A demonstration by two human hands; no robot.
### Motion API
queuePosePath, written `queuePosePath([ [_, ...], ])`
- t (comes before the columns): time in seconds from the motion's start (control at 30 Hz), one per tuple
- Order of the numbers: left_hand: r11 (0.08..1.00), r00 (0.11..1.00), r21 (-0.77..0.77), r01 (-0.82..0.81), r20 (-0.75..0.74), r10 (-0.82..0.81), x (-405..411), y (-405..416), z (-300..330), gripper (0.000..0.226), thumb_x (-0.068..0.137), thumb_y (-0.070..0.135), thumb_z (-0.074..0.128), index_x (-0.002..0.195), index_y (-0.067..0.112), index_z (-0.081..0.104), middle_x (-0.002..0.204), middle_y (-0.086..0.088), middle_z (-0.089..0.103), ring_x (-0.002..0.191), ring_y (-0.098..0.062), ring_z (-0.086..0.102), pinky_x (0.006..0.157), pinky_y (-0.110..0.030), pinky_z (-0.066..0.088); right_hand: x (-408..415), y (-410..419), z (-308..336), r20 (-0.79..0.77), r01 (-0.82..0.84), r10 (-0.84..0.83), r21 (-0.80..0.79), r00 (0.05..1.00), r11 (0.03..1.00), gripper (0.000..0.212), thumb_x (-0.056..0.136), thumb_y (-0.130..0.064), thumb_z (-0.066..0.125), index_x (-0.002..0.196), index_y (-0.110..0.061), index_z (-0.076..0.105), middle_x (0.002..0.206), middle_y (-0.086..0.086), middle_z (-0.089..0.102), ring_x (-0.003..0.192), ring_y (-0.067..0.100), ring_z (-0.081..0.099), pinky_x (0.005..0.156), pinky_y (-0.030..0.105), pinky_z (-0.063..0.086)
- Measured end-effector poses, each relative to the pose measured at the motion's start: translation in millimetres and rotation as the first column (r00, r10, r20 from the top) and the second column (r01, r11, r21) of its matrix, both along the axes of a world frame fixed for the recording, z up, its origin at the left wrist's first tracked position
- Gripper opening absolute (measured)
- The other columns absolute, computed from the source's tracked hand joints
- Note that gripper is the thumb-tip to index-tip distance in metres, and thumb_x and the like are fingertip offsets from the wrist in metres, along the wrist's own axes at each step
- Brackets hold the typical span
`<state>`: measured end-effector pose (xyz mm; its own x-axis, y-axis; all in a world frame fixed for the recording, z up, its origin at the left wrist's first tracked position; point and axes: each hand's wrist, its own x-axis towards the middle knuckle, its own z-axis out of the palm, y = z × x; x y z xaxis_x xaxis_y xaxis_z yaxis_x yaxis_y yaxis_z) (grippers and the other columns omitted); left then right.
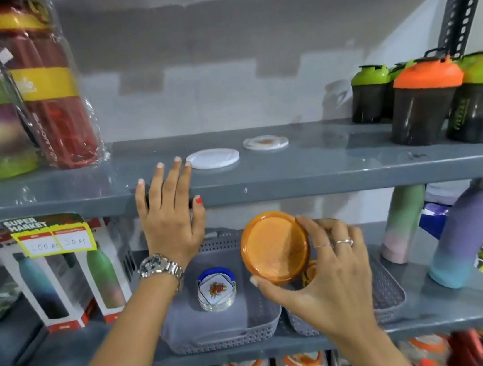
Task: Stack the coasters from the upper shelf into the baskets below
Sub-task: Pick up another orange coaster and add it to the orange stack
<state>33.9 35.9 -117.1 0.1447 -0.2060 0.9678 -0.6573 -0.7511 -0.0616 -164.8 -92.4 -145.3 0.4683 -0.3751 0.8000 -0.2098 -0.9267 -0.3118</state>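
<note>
Upper grey metal shelf (324, 168): one plain white round coaster (213, 157) and, just beside it, one white round coaster with a red centre print (265, 142); left hand (171, 219) spread flat and released against the shelf edge, one fingertip touching the plain coaster's rim. Lower shelf: two grey perforated plastic baskets side by side, the left basket (222, 329) holding a printed coaster set in a clear, blue-topped holder (216, 290). Right hand (329, 272) grasps a round translucent orange coaster (275, 247), tilted, above the right basket (386, 289).

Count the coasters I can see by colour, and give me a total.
White, on the upper shelf: 2
Orange, in the right hand: 1
Blue-rimmed set, in the left basket: 1
Total: 4
</note>
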Motion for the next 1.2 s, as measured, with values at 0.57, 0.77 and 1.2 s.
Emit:
queuePosePath([
  [0.57,0.999,0.996,-0.024,-0.034,0.083,0.036,11,-1,-7,0.049,0.097,0.033,0.022,0.136,0.011,0.043,0.139,-0.008,0.047,0.131,-0.023,0.034,0.112,-0.038,0.013,89,-151,-127,-0.839,0.54,-0.132,0.212,0.528,0.814,0.086,0.067,-0.07,0.059,0.132,-0.014,0.052,0.148,0.017,0.037,0.138,0.038,0.025,0.112,0.058,0.023],
  [0.77,0.998,0.99,-0.047,-0.052,0.125,0.058,15,-3,-8,0.049,0.096,0.033,0.023,0.134,0.012,0.044,0.137,-0.007,0.049,0.13,-0.023,0.036,0.112,-0.038,0.014,94,-149,-137,-0.881,0.525,-0.073,0.21,0.467,0.825,0.09,0.069,-0.076,0.054,0.132,-0.012,0.051,0.148,0.016,0.038,0.139,0.038,0.023,0.111,0.063,0.016],
  [1.2,0.997,0.995,-0.057,-0.052,0.087,0.057,10,-4,-5,0.048,0.097,0.033,0.022,0.134,0.012,0.044,0.137,-0.007,0.049,0.13,-0.023,0.036,0.113,-0.038,0.012,49,-65,-44,-0.299,0.028,-0.004,0.074,0.954,0.997,0.028,0.081,-0.035,0.055,0.1,-0.021,0.07,0.101,0.0,0.071,0.102,0.029,0.056,0.068,0.035,0.053],
])
